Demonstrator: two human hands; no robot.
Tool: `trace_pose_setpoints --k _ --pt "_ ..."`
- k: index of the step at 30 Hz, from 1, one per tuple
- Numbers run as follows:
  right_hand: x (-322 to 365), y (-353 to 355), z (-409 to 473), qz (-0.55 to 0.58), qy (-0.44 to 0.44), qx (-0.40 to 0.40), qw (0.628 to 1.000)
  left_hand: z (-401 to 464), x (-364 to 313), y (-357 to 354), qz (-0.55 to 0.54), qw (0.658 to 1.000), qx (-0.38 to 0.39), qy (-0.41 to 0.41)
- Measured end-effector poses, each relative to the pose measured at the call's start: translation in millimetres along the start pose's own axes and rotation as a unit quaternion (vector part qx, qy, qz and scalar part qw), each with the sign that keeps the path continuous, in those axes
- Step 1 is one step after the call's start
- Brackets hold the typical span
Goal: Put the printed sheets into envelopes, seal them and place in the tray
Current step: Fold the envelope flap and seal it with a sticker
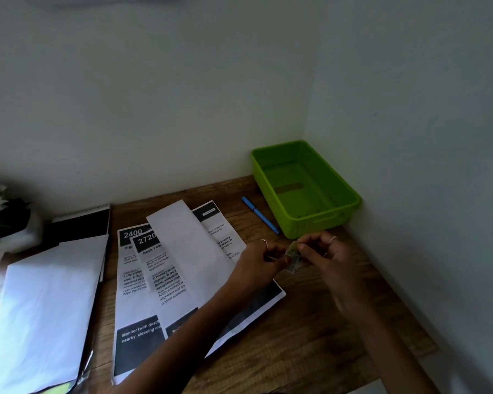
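Table [310, 322] of brown wood carries white envelopes [49, 302] at near left, overlapping printed sheets [143, 294] at centre, an empty green tray [350, 200] at far right. Left hand [258, 258] and right hand [329, 255] pinch a small, blurred item [293, 255] between them, just near of the tray.

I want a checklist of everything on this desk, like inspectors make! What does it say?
Surface: wooden desk set in a wall corner.
Job's things: printed sheets fanned out, a folded sheet on top; white envelopes stacked at left; green tray with no envelopes inside.
Clutter: blue pen beside the tray; black notebook; white flower pot.
Grippers: left hand and right hand pinch a small item, too blurred to name.
Cables: nothing seen.
Surroundings: plain pale walls.
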State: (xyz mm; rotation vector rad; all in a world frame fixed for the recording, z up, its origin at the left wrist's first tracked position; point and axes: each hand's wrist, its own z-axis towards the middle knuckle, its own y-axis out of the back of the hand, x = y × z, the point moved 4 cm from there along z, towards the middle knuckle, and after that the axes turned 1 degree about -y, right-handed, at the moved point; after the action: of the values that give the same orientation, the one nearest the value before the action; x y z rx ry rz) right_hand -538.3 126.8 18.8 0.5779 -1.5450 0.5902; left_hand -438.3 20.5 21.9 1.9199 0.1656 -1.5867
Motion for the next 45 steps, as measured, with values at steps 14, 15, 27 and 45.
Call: trace_pose_setpoints --k 14,15,27,45 --pt "7.3 12.4 7.3 0.219 -0.036 0.008 0.975 -5.1 17.7 14.1 0.008 0.999 -0.023 0.031" --pt "11.2 17.3 9.0 0.223 -0.037 -0.008 0.974 -6.8 20.2 15.5 -0.001 0.999 -0.031 0.038" --pt "2.7 10.6 -1.8 0.151 -0.097 -0.010 0.984 -3.5 12.7 0.6 -0.075 0.997 -0.014 0.028" --pt "4.5 22.7 -13.5 0.111 -0.103 -0.043 0.988 14.2 26.4 -31.9 0.040 0.996 -0.079 0.026"
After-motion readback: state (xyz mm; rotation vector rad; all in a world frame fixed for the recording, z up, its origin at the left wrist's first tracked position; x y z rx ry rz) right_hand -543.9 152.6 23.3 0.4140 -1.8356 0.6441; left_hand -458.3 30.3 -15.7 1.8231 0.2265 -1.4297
